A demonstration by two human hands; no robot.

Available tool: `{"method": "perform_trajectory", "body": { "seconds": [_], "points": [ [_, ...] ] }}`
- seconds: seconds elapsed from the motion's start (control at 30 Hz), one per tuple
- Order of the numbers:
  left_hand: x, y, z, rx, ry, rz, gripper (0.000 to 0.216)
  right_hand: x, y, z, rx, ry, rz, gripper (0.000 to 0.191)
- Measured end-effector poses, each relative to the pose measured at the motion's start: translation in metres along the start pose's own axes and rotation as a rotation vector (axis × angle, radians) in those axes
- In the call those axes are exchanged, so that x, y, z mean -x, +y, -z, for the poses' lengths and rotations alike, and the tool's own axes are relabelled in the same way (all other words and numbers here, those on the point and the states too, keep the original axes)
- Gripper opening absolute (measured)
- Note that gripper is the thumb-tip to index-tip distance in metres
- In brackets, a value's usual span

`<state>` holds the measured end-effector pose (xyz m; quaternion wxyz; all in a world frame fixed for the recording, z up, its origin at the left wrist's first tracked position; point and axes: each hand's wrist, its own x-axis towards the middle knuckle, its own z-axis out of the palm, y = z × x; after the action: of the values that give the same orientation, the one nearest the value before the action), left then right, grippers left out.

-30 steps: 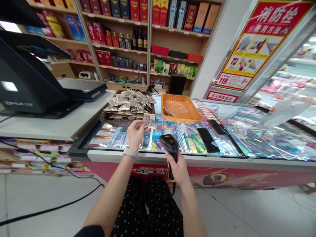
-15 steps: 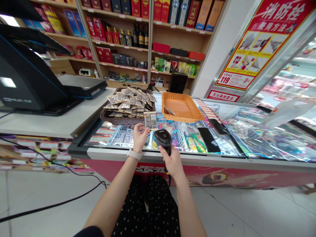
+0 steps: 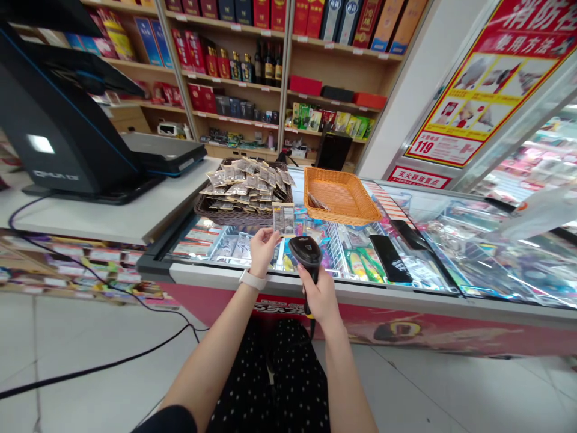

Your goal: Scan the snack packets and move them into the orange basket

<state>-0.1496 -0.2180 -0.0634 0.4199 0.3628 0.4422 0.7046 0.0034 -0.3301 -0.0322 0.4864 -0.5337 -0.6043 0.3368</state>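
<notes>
My left hand [image 3: 264, 249], wearing a white wristband, has its fingers pinched at the lower left corner of a small clear packet [image 3: 283, 220]. This packet is in front of a dark wicker basket [image 3: 211, 215] heaped with similar packets [image 3: 252, 183]. Wrapped round the handle of a black barcode scanner [image 3: 306, 249] is my right hand [image 3: 322, 294]; the scanner's head is just below and right of the packet. An orange wicker basket [image 3: 360, 207] sits to the right of the dark one, with a few packets [image 3: 319, 202] at its left end.
Both baskets stand on a glass-topped freezer [image 3: 216, 275]. Two dark phones [image 3: 390, 258] lie on the glass at right. A black scale machine [image 3: 67, 132] occupies the counter [image 3: 112, 216] at left. Black cables [image 3: 135, 358] hang and run at lower left. Stocked shelves [image 3: 238, 84] line the back.
The view has shifted a little, so the scene sits further right. My left fingers have closed together at the packet's corner. The scanner stays in my right hand, near the packet.
</notes>
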Motion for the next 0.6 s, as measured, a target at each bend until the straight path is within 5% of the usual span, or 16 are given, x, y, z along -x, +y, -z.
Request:
{"method": "perform_trajectory", "body": {
  "seconds": [0.27, 0.47, 0.6],
  "points": [
    [0.002, 0.028, -0.022, -0.234, -0.073, -0.181, 0.025, 0.002, 0.016, 0.017, -0.039, 0.111, -0.037, 0.043],
    [-0.053, 0.071, -0.106, -0.637, -0.133, -0.220, 0.012, 0.005, 0.024, 0.027, -0.027, 0.139, -0.092, 0.046],
    [-0.076, 0.069, -0.161, -0.986, -0.233, -0.136, 0.018, 0.009, 0.023, 0.028, -0.022, 0.158, -0.092, 0.046]
  ]
}}
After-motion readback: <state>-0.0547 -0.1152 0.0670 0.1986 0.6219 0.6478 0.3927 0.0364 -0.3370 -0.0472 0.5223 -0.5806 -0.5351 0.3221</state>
